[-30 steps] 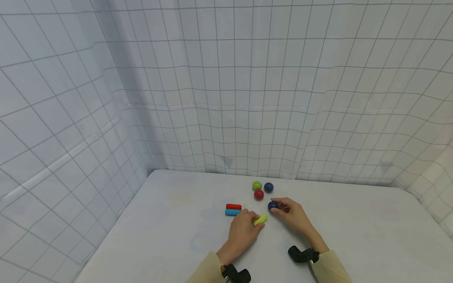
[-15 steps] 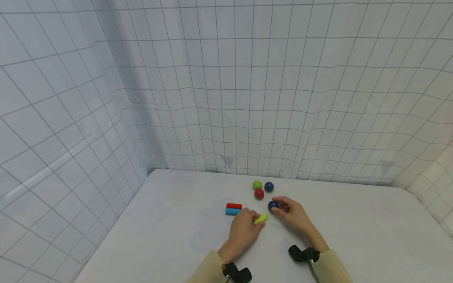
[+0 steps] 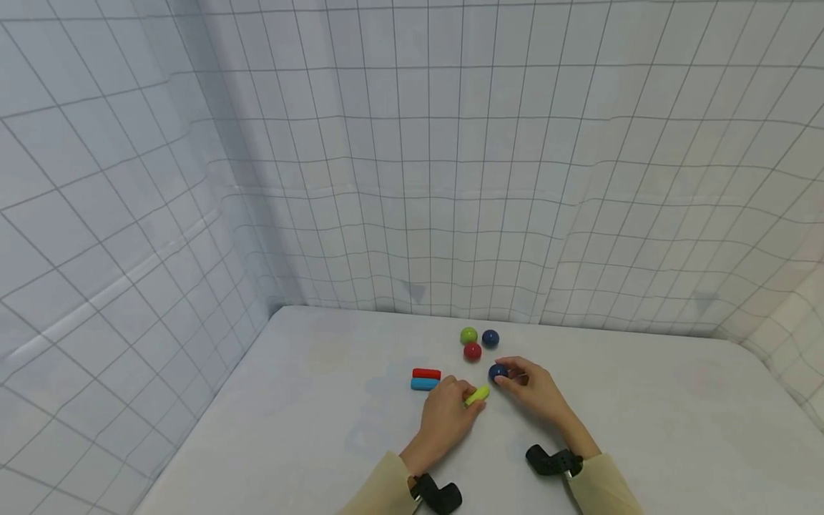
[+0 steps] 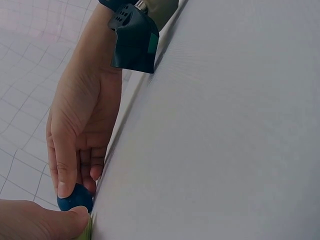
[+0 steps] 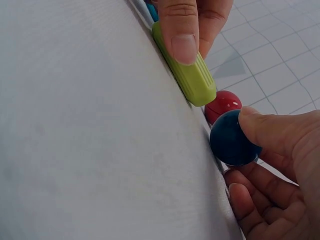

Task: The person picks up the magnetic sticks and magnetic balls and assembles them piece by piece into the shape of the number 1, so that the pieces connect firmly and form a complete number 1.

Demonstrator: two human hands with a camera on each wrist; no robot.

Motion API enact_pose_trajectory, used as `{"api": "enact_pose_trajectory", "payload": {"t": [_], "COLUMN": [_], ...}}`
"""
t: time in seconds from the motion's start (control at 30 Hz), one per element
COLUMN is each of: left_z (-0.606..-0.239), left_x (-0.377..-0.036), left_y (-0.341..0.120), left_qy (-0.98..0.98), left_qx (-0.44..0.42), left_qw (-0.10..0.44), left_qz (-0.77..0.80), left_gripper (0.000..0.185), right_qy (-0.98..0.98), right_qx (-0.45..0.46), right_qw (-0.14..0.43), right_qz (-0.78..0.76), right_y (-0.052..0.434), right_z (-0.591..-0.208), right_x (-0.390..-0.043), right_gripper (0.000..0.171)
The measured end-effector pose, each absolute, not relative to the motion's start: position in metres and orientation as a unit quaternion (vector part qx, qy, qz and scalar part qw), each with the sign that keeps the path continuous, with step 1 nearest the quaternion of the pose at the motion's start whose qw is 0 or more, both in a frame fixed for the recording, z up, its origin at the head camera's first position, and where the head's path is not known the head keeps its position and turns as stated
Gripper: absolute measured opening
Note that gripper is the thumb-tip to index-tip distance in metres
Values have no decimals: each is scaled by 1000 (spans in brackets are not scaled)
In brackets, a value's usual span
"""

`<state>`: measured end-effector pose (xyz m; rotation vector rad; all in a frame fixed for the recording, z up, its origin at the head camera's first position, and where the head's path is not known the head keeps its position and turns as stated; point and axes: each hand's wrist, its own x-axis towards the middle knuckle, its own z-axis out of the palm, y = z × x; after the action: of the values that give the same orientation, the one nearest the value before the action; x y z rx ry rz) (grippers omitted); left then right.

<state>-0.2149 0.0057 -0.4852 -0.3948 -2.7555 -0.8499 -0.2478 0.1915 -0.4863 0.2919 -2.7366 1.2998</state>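
Note:
My left hand (image 3: 444, 415) pinches a yellow-green stick (image 3: 478, 395) between thumb and fingers, low over the white table. Long grooves run along this stick (image 5: 192, 80) in the right wrist view. Just to its right, my right hand (image 3: 534, 390) holds a glossy dark blue ball (image 3: 497, 372) between thumb and fingers. In the right wrist view the end of the stick points toward the blue ball (image 5: 229, 137), with a red ball (image 5: 225, 102) behind them. The left wrist view shows the right thumb on the blue ball (image 4: 74, 198); the left thumb overlaps its lower edge.
Beyond the hands, a green ball (image 3: 468, 335), a second dark blue ball (image 3: 491, 338) and a red ball (image 3: 473, 351) sit clustered on the table (image 3: 309, 415). Left of them lie a red stick (image 3: 426, 373) and a blue stick (image 3: 423, 384), side by side. A grid-patterned white curtain (image 3: 412, 179) hangs behind.
My left hand has shifted slightly to the right with the yellow-green stick, toward the held blue ball. My right hand keeps the ball in nearly the same place.

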Motion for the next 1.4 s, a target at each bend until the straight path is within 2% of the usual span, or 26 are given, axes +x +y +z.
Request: {"api": "enact_pose_trajectory", "payload": {"t": [0.77, 1.4], "left_z": [-484, -485], "left_x": [-217, -219], "left_y": [11, 13], "left_qy": [-933, -931], "left_qx": [-137, -133], "left_qw": [137, 130], "left_qz": [-303, -314], "left_gripper": [24, 25], "right_qy": [-896, -894], "right_qx": [94, 101], "right_qw": [44, 40], "right_qz": [432, 435], "right_y": [190, 191], "right_z": [-485, -487], "right_x": [-247, -248], "right_gripper": [30, 32]}}
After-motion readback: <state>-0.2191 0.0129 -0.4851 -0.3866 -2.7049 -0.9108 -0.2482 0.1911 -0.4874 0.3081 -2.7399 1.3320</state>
